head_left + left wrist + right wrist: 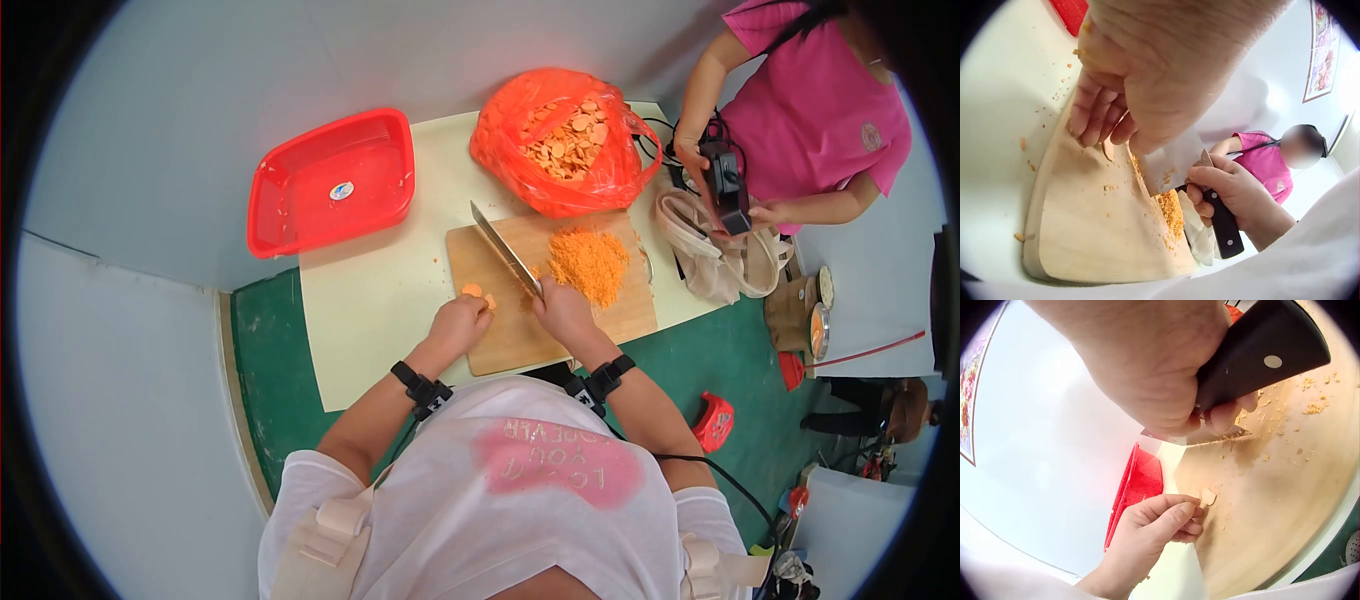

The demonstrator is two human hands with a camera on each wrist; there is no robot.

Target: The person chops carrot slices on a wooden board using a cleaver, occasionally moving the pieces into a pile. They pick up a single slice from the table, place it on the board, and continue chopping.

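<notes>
My right hand (566, 315) grips the black riveted handle (1222, 225) of a cleaver (508, 252). Its broad blade slants across the wooden cutting board (515, 340), between my left hand and a heap of finely chopped carrot (590, 265). On the board's left part, my left hand (462, 325) has its fingers curled by a few thin carrot slices (472, 290). In the right wrist view its thumb and forefinger come together right at a carrot slice (1209, 496). Orange bits stick to the blade and to the left hand.
A red plastic bag (490, 135) of carrot slices stands behind the board. At the back left, a red basin (400, 190) overlaps the table's edge. To the right, a person in a pink shirt (810, 130) holds a black device (728, 185) over a beige cloth bag (690, 225).
</notes>
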